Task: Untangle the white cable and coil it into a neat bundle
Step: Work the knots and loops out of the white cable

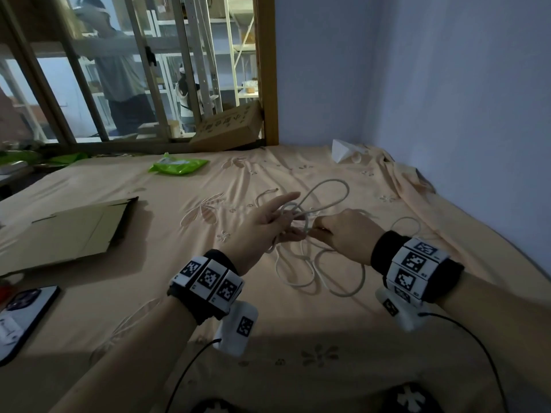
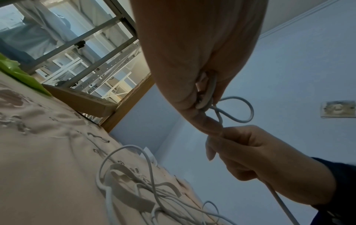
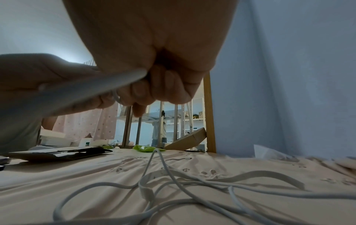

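The white cable lies in loose tangled loops on the peach bedsheet, and one loop rises above both hands. My left hand holds a small coil of cable between thumb and fingers, its index finger stretched out. My right hand pinches a strand right beside the left fingers, its fingers curled. The cable trails down from the right fist to the loops on the bed. A flat beige strap lies among the loops.
A flattened cardboard sheet lies at the left and a phone at the near left edge. A green packet sits farther back. A white wrapper rests by the blue wall. A window frame closes the far end.
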`<state>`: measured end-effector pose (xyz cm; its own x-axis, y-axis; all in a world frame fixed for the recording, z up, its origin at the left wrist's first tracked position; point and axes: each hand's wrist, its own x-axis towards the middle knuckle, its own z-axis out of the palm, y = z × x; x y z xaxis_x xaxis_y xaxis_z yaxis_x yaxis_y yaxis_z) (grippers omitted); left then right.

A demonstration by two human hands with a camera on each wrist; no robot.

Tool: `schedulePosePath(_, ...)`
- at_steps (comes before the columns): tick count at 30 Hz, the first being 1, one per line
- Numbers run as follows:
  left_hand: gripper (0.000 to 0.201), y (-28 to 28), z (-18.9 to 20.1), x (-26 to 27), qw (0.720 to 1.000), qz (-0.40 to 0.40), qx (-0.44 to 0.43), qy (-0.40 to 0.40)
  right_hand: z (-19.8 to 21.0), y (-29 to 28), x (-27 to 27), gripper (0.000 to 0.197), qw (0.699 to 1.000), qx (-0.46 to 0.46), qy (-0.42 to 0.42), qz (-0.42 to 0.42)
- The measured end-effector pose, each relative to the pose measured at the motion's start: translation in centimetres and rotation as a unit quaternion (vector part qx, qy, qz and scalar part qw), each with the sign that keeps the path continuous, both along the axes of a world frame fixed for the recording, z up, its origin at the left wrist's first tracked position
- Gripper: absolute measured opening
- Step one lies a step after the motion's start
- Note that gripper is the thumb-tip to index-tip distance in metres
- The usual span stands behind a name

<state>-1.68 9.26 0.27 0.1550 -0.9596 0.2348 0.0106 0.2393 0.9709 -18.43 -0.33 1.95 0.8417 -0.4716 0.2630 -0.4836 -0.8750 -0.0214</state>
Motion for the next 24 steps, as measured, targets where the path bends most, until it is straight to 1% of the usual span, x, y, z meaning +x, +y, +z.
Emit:
schedulePosePath(2,0.037,-0.1,-0.1,-0.1,1.0,0.0,0.001,-0.004,0.0,0.1,-0.1,0.036,1.0,0.007,-0.008,0.003)
schedulePosePath(4,0.039,-0.1,-0.1,-0.3,0.999,0.02,0.005,-0.03,-0.1,0.1,-0.2,0.038,1.0,0.016,0.003,0.006)
schedulePosePath(6,0.04,-0.2,-0.2,-0.4,0.999,0.028,0.009,-0.034,-0.2,0.4,-0.3,0.039,0.999,0.03,0.011,0.012)
schedulePosePath(9,0.032,-0.1,-0.3,-0.5,1.0,0.017,0.015,0.01,-0.5,0.7,0.2,0.036,0.999,0.039,0.01,0.026)
schedulePosePath(11,0.023,-0.2,-0.3,-0.3,0.999,0.021,0.02,0.022,-0.8,0.6,0.6,0.035,0.999,0.035,0.016,0.03)
schedulePosePath(13,0.018,-0.2,-0.3,-0.3,0.999,0.02,0.018,0.018,-1.3,0.4,0.9,0.035,0.999,0.019,0.005,0.047)
schedulePosePath(15,0.023,-0.3,-0.2,-0.3,0.999,0.027,0.023,0.0,-1.8,0.4,1.1,0.033,0.997,0.011,-0.015,0.069)
schedulePosePath(17,0.019,-0.6,-0.3,-0.2,0.998,0.054,0.024,-0.018,-2.1,0.8,1.3,0.029,0.996,0.01,-0.038,0.082)
schedulePosePath(18,0.016,-0.6,-0.2,-0.2,0.997,0.069,0.022,-0.022,-2.2,0.9,1.3,0.026,0.995,0.022,-0.054,0.082)
schedulePosePath(19,0.014,-0.7,-0.2,-0.2,0.996,0.079,0.018,-0.021,-2.2,1.2,1.4,0.024,0.993,0.055,-0.078,0.076)
schedulePosePath(20,0.013,-0.7,-0.1,-0.2,0.996,0.087,0.015,-0.017,-2.3,1.5,1.5,0.024,0.987,0.103,-0.102,0.065)
schedulePosePath(22,0.011,-0.9,-0.2,-0.2,0.995,0.099,0.013,-0.011,-2.4,1.9,1.7,0.025,0.974,0.185,-0.123,0.037)
schedulePosePath(24,0.008,-0.8,-0.3,-0.2,0.994,0.108,0.014,-0.011,-2.7,2.1,1.8,0.022,0.97,0.203,-0.131,0.035)
